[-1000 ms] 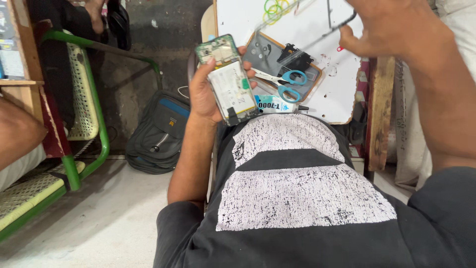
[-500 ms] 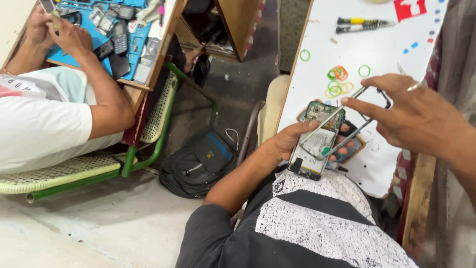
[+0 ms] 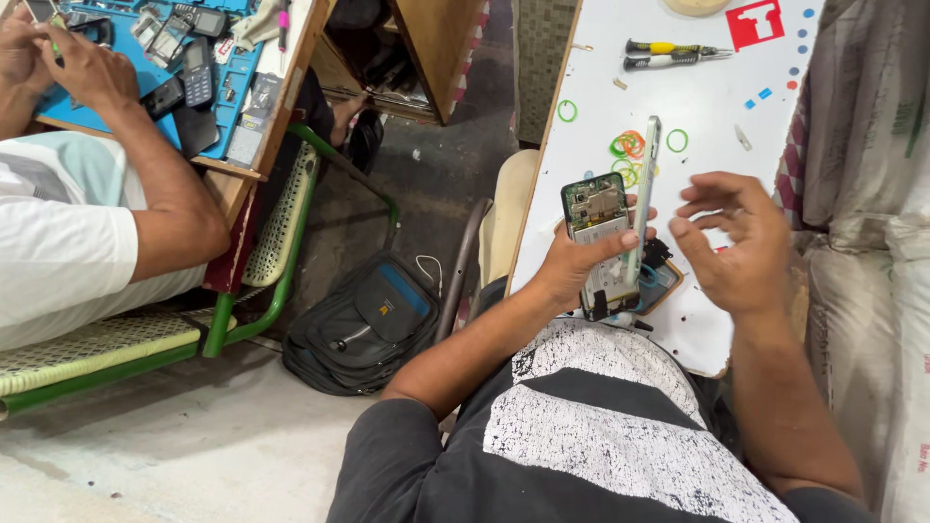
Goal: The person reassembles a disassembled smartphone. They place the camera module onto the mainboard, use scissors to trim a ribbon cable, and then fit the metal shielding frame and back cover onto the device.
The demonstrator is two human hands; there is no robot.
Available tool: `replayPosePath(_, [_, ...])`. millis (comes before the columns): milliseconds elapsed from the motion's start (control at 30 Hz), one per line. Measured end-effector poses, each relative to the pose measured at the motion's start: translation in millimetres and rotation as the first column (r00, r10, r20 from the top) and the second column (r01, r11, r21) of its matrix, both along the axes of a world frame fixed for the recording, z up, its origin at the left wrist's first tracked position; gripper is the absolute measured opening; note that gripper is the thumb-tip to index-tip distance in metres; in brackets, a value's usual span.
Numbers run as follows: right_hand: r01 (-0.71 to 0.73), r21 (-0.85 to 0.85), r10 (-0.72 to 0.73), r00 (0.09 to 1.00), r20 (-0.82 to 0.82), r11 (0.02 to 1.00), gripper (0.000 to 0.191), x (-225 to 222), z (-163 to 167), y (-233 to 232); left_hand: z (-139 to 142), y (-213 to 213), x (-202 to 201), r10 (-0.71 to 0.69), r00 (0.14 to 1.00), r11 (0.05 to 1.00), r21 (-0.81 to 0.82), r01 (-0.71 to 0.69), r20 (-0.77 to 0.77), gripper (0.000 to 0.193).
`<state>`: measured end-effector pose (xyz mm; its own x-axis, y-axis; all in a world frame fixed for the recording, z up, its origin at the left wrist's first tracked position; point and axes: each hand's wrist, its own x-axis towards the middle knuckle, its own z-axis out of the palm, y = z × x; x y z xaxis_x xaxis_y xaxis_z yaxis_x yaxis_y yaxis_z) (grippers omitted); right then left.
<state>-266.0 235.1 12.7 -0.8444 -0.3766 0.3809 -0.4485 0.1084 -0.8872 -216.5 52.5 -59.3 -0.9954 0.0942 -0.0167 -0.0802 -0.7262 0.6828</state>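
My left hand (image 3: 572, 260) grips an opened phone (image 3: 599, 232) with its green circuit board bare, held upright over the white table (image 3: 697, 107). A thin pale back cover (image 3: 642, 199) stands on edge against the phone's right side, under my left fingers. My right hand (image 3: 738, 242) hovers just right of it, fingers spread and holding nothing. Beneath the phone lie scissors with blue handles (image 3: 657, 276), mostly hidden.
Coloured rubber bands (image 3: 630, 145) and two screwdrivers (image 3: 668, 53) lie further up the table. A grey backpack (image 3: 363, 324) sits on the floor by a green metal bench (image 3: 262, 281). At left another person's arm (image 3: 155, 184) reaches over a blue tray of phones (image 3: 208, 77).
The view has swung from my lap up to the white table. My right hand has let go of the thin cover and drawn back, while my left hand keeps the phone.
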Motion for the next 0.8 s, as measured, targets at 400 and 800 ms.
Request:
replayPosePath(400, [-0.020, -0.160, 0.081, 0.920, 0.384, 0.987, 0.025, 4.0, -8.1, -15.7, -1.1, 14.3, 3.0, 0.170, 0.983, 0.959, -0.219, -0.182, -0.071, 0.064])
replayPosePath(800, [0.055, -0.002, -0.050, 0.927, 0.372, 0.998, 0.015, -1.3, -11.1, -29.0, -1.8, 16.7, 2.9, 0.210, 0.964, 0.907, -0.336, -0.255, -0.164, 0.059])
